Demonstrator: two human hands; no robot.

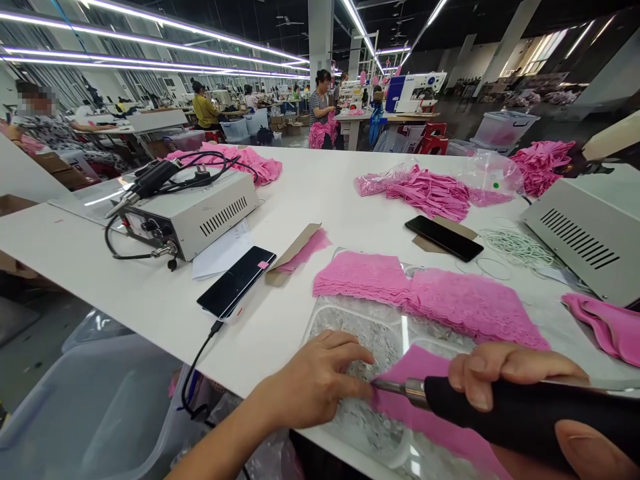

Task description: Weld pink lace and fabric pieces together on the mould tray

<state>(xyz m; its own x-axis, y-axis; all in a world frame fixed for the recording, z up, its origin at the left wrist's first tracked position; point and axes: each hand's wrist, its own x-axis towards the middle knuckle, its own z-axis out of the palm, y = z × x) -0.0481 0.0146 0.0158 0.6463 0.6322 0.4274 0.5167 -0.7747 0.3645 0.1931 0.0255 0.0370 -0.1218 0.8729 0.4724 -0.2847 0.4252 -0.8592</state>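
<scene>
**Reader:** List the items around the work.
**Operator:** On my desk (325,193), two lace stacks (363,277) (475,303) lie side by side, bordering the far side of my pink fabric piece (417,363). Left: a cabled phone (237,280) and a control box (215,217) carrying a spare handpiece (155,180). Right: a second phone (445,238), cord loops (517,247) and another box (585,227).
**Reader:** State any obstruction.
**Operator:** My tool (480,403) and right hand (515,367) cover part of the fabric, which lies on a grey-patterned panel (385,327).
**Reader:** Specify the pose.
**Operator:** My right hand is wrapped around the tool's black handle; the metal tip points left, at the fabric's left edge. My left hand (315,377) is palm down, fingers loosely bent and apart, one fingertip at that edge. Whether it pinches the cloth, I cannot tell.
</scene>
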